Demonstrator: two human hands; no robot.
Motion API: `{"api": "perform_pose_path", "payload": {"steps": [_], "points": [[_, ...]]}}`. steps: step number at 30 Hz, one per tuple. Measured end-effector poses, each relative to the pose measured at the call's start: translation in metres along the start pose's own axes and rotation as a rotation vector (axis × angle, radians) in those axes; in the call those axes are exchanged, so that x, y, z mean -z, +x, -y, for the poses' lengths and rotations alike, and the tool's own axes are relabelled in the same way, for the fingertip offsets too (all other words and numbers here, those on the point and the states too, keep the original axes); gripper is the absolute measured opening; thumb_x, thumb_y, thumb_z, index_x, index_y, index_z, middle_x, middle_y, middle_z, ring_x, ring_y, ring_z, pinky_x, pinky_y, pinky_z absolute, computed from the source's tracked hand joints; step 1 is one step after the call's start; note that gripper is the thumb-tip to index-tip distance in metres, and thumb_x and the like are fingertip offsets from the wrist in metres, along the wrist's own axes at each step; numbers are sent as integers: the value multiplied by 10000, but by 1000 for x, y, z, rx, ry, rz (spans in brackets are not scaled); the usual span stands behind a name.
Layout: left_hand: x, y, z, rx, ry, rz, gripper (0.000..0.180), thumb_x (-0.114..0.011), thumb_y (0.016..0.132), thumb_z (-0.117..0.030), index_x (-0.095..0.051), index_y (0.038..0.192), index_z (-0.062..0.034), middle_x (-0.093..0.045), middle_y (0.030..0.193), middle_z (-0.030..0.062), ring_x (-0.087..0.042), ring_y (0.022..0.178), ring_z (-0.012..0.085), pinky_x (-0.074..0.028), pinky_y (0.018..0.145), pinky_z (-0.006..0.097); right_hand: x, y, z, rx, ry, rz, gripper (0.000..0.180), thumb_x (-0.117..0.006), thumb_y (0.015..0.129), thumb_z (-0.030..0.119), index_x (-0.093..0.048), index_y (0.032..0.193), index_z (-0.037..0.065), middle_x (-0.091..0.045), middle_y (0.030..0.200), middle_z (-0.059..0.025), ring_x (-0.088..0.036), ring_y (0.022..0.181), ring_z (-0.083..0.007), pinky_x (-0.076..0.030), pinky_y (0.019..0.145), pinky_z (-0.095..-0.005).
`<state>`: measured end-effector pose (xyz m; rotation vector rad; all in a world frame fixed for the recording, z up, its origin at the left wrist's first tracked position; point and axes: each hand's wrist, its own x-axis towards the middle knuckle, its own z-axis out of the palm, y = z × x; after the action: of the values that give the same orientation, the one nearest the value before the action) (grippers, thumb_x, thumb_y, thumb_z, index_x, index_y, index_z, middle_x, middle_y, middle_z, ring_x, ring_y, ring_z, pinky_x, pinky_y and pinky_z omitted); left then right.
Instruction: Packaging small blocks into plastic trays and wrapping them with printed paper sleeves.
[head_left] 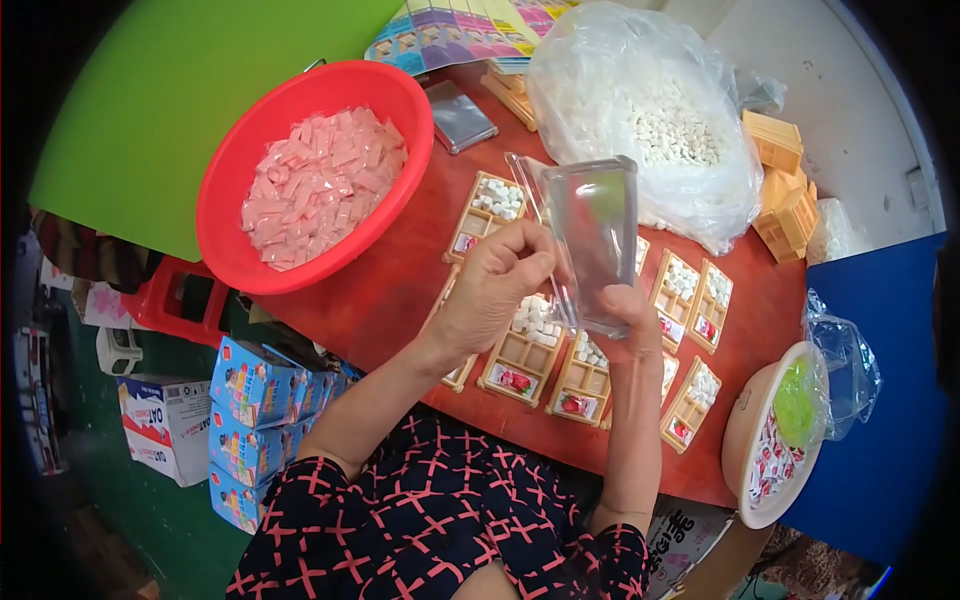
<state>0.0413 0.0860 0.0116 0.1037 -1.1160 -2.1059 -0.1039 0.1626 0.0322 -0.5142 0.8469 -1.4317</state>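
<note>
My right hand (630, 318) grips a stack of clear plastic covers (595, 240), tilted up above the table. Beside it, my left hand (500, 280) is closed in a pinch at the edge of a single thin clear cover (530, 185), which stands partly apart from the stack. Under both hands lie several small tan compartment trays. One tray (520, 350) holds white cubes and a red-printed sachet. Another tray (690, 400) lies at the near right, filled alike. My hands and forearms hide parts of the middle trays.
A red basin (215, 200) of pink packets stands at the left. A clear bag (590, 90) of white pieces sits at the back. Tan trays (785, 200) are piled at the right, near a cream basin (745, 440) of sachets. Blue boxes (245, 430) are stacked below the table's left edge.
</note>
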Motion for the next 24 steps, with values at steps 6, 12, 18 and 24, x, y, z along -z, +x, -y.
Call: {"api": "perform_pose_path", "payload": {"steps": [6,12,18,24], "points": [[-24,-29,-17,200,-9,-406,142,-482,877,-52,-435,1008,-25,-552,871,54,-557,829,133,-501,727,279,-38,-11,-24,147,-467,-219,882,-669,571,154,-241,1334,40,-460,1119,-132,-530,945,-232,-492,770,-343],[11,-65,-8,258,282,-517,426,-558,774,80,-353,1135,-17,-566,848,83,-576,708,122,-491,621,233,-18,-40,-43,241,-830,-300,942,-700,571,125,-192,1362,64,-433,1125,-109,-485,996,-197,-477,723,-310],[39,-77,-16,422,425,-502,664,-629,726,50,-260,1275,-10,-566,787,75,-571,682,119,-469,610,227,25,-79,-26,115,-494,-583,858,-667,600,206,-254,1319,-11,-503,1096,-160,-530,957,-240,-441,824,-340],[49,-90,-7,541,1237,-512,772,-712,653,-21,-273,1288,6,-542,848,68,-540,776,132,-438,669,238,44,-100,-36,115,-433,-645,872,-666,608,209,-238,1334,-17,-502,1130,-181,-525,1028,-273,-428,866,-353]]}}
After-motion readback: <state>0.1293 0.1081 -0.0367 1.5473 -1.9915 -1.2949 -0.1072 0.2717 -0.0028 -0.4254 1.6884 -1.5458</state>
